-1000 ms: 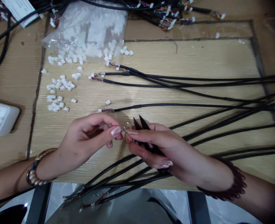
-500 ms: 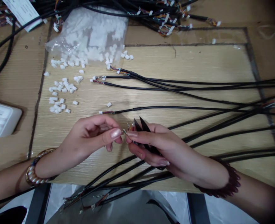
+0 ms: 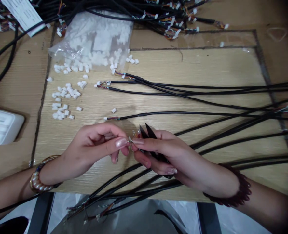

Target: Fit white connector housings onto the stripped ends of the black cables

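Note:
My left hand (image 3: 102, 144) pinches the tip of a thin wire (image 3: 130, 140) between thumb and forefinger. Opposite it, the thumb and fingers of my right hand (image 3: 158, 151) grip the same wire and the stripped end of a cable, its coloured wires (image 3: 135, 134) fanned out. Also held in my right palm is a black two-pointed tool (image 3: 150, 131), tweezers or small snips, its tips apart and pointing away from me. Whether a connector is between my left fingertips is hidden. Beyond my hands lies a loose white connector (image 3: 114, 110).
Small white connectors (image 3: 69, 91) lie in piles at left, below a clear bag (image 3: 102, 39) of more. Several black cables (image 3: 183, 113) run to the right; other wired ends (image 3: 85, 211) hang over the front edge. A cable heap (image 3: 158, 19) lies behind; a white device (image 3: 4, 125) sits left.
My left thumb and forefinger have shifted very slightly, staying at the wire. My right hand keeps its grip. The whole view has tilted a little.

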The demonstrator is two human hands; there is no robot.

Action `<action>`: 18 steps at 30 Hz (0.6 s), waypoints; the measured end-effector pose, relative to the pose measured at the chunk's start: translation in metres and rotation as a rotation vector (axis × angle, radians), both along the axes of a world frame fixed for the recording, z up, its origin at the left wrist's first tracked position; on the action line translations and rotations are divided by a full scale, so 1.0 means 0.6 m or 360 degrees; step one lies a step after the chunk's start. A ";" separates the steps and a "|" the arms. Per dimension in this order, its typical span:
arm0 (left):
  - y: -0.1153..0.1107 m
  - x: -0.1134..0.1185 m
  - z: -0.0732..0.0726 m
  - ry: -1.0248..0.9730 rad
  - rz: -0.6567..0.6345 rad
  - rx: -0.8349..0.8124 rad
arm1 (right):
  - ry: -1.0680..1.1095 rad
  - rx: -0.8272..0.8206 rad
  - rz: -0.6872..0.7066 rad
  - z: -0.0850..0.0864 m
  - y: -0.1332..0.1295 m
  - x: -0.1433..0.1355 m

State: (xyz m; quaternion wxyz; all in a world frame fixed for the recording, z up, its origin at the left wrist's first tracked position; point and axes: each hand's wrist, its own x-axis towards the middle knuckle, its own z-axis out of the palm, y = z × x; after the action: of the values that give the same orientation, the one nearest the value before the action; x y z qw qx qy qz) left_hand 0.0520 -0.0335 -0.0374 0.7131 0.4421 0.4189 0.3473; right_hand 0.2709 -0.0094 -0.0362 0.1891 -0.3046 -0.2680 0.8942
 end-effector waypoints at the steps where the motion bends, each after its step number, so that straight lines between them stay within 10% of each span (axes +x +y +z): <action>1: 0.000 -0.001 -0.002 -0.0005 -0.0005 0.0004 | 0.0003 -0.0002 -0.0002 0.000 0.000 0.000; 18: -0.004 0.000 0.002 0.0164 0.0081 0.0239 | -0.0233 0.0265 -0.0108 0.000 -0.005 0.002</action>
State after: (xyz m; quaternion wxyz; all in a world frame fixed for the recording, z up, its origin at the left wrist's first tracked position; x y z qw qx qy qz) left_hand 0.0517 -0.0358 -0.0364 0.6464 0.5008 0.4388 0.3725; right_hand 0.2721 -0.0126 -0.0364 0.2238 -0.3612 -0.3441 0.8373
